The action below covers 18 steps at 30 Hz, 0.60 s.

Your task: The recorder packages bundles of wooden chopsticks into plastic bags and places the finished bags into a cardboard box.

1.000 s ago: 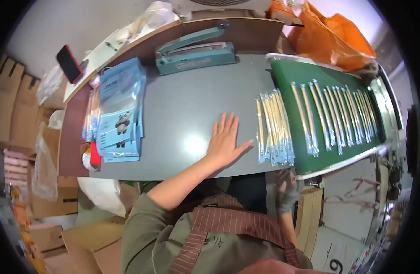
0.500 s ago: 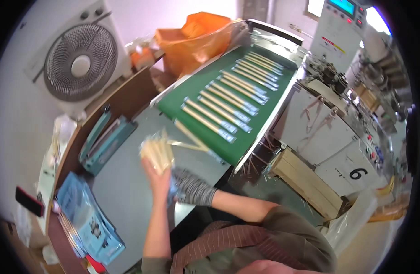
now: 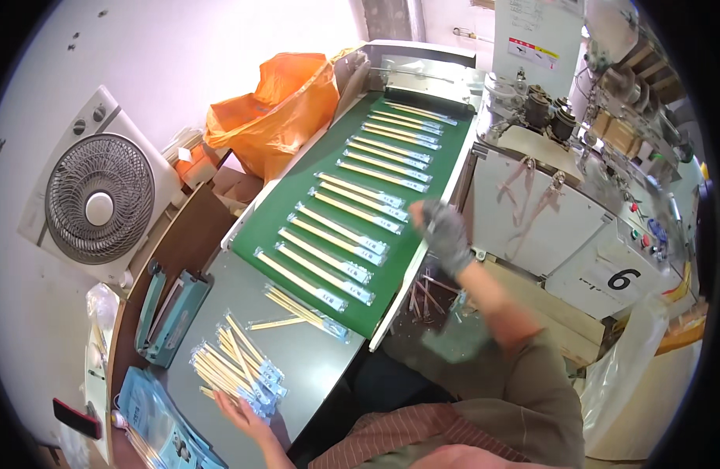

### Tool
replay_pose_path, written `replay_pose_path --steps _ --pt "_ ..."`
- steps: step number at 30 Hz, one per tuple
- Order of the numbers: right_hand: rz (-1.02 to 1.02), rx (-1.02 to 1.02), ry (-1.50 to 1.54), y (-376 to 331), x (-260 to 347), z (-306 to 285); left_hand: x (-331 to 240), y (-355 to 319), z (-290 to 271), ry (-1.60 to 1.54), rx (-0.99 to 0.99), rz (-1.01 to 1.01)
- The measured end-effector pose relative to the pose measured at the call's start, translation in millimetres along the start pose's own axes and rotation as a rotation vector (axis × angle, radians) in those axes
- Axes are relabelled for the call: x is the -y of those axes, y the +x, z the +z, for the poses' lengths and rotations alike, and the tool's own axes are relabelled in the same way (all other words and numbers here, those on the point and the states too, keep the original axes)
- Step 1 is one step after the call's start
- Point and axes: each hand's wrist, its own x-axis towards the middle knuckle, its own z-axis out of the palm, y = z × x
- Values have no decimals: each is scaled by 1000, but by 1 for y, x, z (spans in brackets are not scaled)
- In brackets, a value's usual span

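Observation:
A loose pile of wrapped chopsticks [image 3: 236, 367], pale sticks in clear sleeves with blue ends, lies fanned out on the grey tabletop [image 3: 317, 391]. At its near edge is my left hand [image 3: 241, 413], fingers stretched out and touching or almost touching the pile. My right hand [image 3: 446, 234] wears a grey knit glove with bare fingertips. It hovers by the right edge of the green conveyor belt [image 3: 254, 230], and motion blur hides how its fingers are set. Several chopstick packs [image 3: 332, 234] lie in slanted rows on the belt. A few more packs [image 3: 301, 311] rest on the tabletop at the belt's end.
A teal bag sealer [image 3: 172, 316] and blue printed bags [image 3: 160, 414] are at the left. Beyond them stand a fan [image 3: 100, 195] and a phone [image 3: 77, 420]. An orange bag [image 3: 274, 117] sits behind the belt. White machine cabinets [image 3: 532, 211] are on the right.
The chopstick bundle both hands held above the table now lies spread on it. My right hand has swung to the belt's right side; my left has lowered beside the pile. The view has shifted.

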Motion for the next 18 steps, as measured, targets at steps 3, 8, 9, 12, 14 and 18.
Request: replay_pose_path --steps 3,8,9,12,14,18 --pt "96 -144 -292 57 -128 -19 -16 6 15 -218 -119 -77" --pt "178 -120 -754 135 -205 -24 -30 5 10 -250 -205 -100" --pt "168 -138 -821 143 -219 -32 -26 3 12 -227 -221 -98" --pt "269 -21 -901 161 -223 -31 -26 -3 9 -269 -323 -150" --pt "266 23 -920 164 -223 -36 -49 0 6 -180 -335 -107" --pt "245 -89 -795 138 -214 -49 -117 22 6 -25 -248 110"
